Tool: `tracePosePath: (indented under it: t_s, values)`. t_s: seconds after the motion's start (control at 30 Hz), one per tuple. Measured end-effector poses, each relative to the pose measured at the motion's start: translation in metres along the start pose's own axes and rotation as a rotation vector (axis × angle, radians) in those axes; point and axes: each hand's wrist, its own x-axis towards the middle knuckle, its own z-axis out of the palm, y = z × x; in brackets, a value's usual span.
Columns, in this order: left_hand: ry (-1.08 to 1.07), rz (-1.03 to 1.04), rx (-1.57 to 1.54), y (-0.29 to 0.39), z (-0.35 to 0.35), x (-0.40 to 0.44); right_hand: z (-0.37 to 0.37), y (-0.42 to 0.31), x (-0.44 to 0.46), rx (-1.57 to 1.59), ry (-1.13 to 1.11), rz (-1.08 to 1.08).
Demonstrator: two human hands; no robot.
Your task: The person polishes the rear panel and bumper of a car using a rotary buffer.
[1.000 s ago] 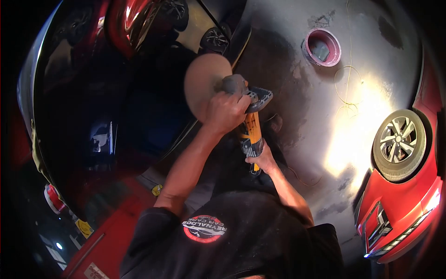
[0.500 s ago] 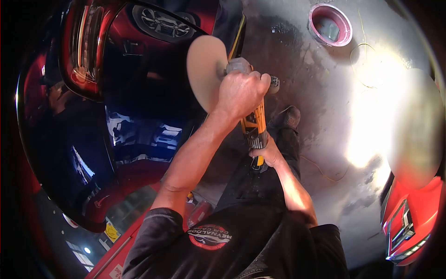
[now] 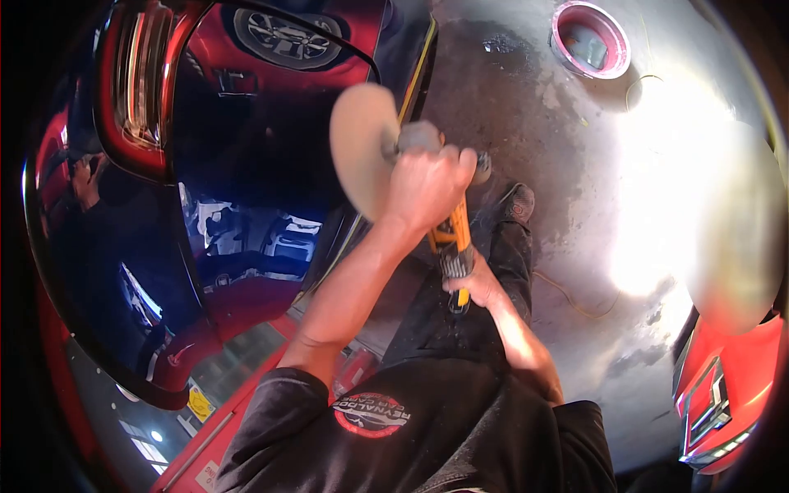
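Note:
A yellow and black polisher [image 3: 451,232] slants across the middle of the view in both my hands. My left hand [image 3: 427,187] is closed around its front end, just behind the grey head. Lower down, my right hand [image 3: 477,283] wraps the rear handle, its fingers partly hidden. The large round tan pad [image 3: 355,152] faces left, towards the glossy dark blue car panel [image 3: 255,168]. Whether the pad touches the panel I cannot tell. The car's red tail light [image 3: 138,90] lies to the upper left of the pad.
A pink-rimmed bucket [image 3: 618,53] stands on the wet-patched concrete floor [image 3: 567,214]. A thin yellow cord [image 3: 575,308] runs over the floor at right. The front of a red car [image 3: 731,386] shows at the lower right. A red cart [image 3: 222,444] is at lower left.
The polisher's pad and my left hand sit slightly lower in view. The tail light has shifted a little left and the bucket slightly right. Both hands keep their hold.

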Motion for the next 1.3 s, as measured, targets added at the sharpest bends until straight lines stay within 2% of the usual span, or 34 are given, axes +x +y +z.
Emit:
tracePosePath:
  t_s: [0.13,0.23,0.37,0.47,0.57,0.7,0.77,1.07,1.2,1.3]
  values:
    - [0.133,0.014,0.051,-0.011,-0.007,0.044,-0.003,-0.045,0.032,-0.020,0.041,-0.079]
    - [0.119,0.030,0.043,-0.016,-0.005,0.047,0.000,-0.049,0.039,-0.022,0.024,-0.084]
    - [0.072,0.058,0.023,-0.008,0.008,0.009,0.015,0.007,0.025,0.076,0.032,-0.029]
    - [-0.008,0.069,0.050,0.002,0.025,-0.040,0.023,0.066,0.004,0.164,-0.026,0.047]
    - [-0.138,0.066,0.050,0.008,0.047,-0.062,0.026,0.091,-0.008,0.229,-0.056,0.136]
    - [-0.159,0.082,0.036,0.011,0.067,-0.044,0.019,0.082,-0.002,0.279,-0.078,0.134]
    - [-0.116,0.103,0.031,0.006,0.073,-0.014,0.013,0.062,0.009,0.298,-0.056,0.090]
    - [-0.204,0.068,0.132,-0.009,0.077,0.118,-0.034,-0.039,0.066,0.297,-0.141,0.033]
    - [-0.195,0.044,0.101,-0.008,0.071,0.118,-0.028,-0.051,0.048,0.328,-0.099,0.056]
    - [-0.294,0.028,0.075,0.003,0.074,0.093,-0.026,-0.027,0.023,0.383,-0.131,0.181]
